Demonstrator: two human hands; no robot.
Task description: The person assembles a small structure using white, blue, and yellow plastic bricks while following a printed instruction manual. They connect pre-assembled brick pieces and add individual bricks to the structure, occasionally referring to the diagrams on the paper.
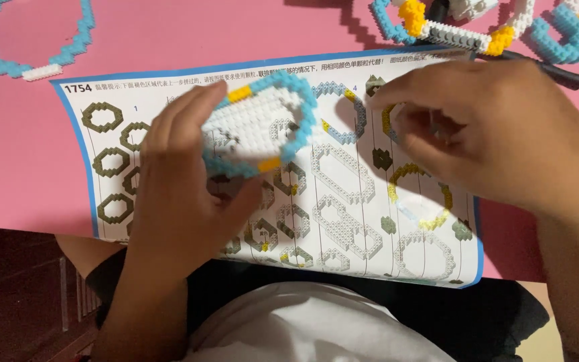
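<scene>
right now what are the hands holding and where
The left hand holds an oval white building-brick plate with a blue and yellow rim by its left edge. Whether the right hand pinches anything cannot be told.

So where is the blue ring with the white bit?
In the head view, the blue ring lies at the top left on the pink table, above the instruction sheet corner and away from both hands.

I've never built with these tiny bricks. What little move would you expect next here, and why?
Probably bringing the right hand across to the oval piece. The left hand holds that white, blue-rimmed piece up over the instruction sheet, while the right fingers look pinched together close beside it, perhaps on a small brick; I cannot see one.
</scene>
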